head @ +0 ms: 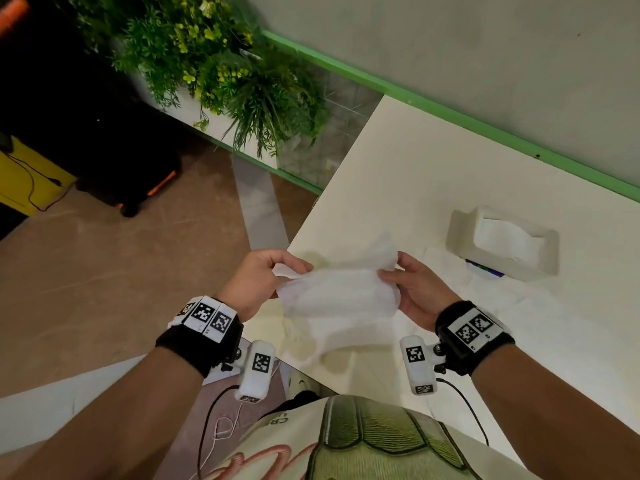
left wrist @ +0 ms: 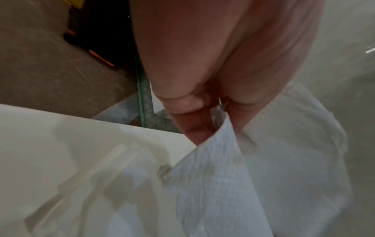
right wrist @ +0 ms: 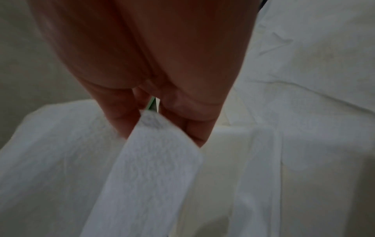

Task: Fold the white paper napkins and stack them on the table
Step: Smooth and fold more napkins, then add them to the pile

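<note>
A white paper napkin (head: 337, 292) hangs in the air over the near left corner of the white table (head: 450, 174), stretched between both hands and sagging in the middle. My left hand (head: 263, 275) pinches its left edge. My right hand (head: 408, 285) pinches its right edge. In the left wrist view the napkin (left wrist: 213, 184) drops from the curled fingers (left wrist: 190, 112). The right wrist view shows the napkin (right wrist: 154, 168) pinched between thumb and fingers (right wrist: 182, 112). More napkins lie flat on the table (head: 460, 282) under and right of my hands.
A white tissue box (head: 502, 244) with a sheet sticking out stands on the table to the right. A green-trimmed wall runs behind the table. Plants (head: 225, 71) and a dark case on the brown floor (head: 104, 271) lie to the left, past the table's edge.
</note>
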### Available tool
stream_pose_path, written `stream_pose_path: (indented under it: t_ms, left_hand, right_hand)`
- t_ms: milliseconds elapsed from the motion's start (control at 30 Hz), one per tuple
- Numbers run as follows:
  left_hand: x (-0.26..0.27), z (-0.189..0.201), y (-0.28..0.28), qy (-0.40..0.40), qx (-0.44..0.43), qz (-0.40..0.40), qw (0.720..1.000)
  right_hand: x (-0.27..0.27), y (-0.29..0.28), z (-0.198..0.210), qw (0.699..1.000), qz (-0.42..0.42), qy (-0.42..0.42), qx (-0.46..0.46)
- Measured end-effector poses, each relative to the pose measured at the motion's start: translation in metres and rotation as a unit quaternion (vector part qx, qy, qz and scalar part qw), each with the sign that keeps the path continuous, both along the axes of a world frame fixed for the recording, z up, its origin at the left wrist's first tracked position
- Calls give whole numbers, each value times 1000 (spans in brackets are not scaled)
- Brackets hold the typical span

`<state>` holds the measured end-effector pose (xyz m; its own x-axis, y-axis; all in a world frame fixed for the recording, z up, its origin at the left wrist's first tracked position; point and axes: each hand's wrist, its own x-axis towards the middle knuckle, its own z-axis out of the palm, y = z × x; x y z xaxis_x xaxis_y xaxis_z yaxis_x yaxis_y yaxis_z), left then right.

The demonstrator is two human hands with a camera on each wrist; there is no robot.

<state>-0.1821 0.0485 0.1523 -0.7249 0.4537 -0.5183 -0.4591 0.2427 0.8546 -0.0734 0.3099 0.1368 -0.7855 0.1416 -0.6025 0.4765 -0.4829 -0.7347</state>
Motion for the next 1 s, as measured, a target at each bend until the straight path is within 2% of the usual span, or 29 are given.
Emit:
stream_pose_path:
  t_ms: [167, 267, 400, 567, 733, 800, 1000]
  left_hand:
    - [1, -20, 4, -26, -4, 4, 1000]
    - [4, -25, 6, -53, -16, -11, 998]
    - [8, -32, 7, -73, -28, -20, 997]
    - [9, -47, 5, -99, -8, -26, 995]
    - [6, -58, 5, -158, 8, -2, 987]
    - [8, -63, 10, -142, -22, 19, 989]
    - [10, -83, 14, -12, -143, 29, 989]
  right_hand:
    - [3, 12, -11, 990, 68, -42, 113]
    - [5, 15, -13, 987, 76, -71, 120]
    - [1, 18, -18, 989, 45, -96, 101]
    - [-10, 21, -40, 947, 92, -83, 296]
    - [-19, 24, -50, 929, 128, -60, 341]
    - [-22, 24, -54, 913, 158, -63, 371]
    - [-29, 21, -66, 867, 188, -79, 455]
